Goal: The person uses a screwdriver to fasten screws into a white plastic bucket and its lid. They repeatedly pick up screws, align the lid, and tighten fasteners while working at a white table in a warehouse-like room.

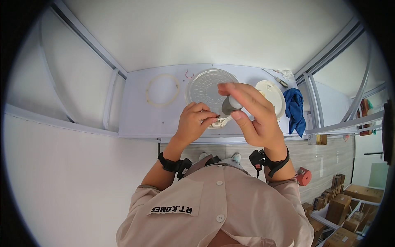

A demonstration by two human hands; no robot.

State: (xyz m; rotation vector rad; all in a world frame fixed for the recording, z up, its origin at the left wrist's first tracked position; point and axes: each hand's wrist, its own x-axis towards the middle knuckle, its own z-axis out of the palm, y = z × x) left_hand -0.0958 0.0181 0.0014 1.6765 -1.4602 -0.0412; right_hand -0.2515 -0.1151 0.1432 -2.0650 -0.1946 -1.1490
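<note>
My right hand point(260, 113) is wrapped round a grey cylinder with a pale rounded end point(231, 106), seen nearly end-on, so its kind does not show. It is held above the near edge of a round, shallow part with a ribbed silver-grey face point(210, 84). My left hand point(193, 119) is closed in a pinch at that same edge, beside a white plastic fitting point(221, 122). A tiny dark bit shows at its fingertips, too small to name. The tip of the grey cylinder is hidden.
On the white table point(135, 119) lie a thin cream ring point(149, 91), a red wire point(187, 75), a white round cover point(278, 94), a screwdriver point(281, 82) and a blue cloth point(293, 108). Metal frame posts stand at both sides. Cardboard boxes point(338, 208) fill shelves at lower right.
</note>
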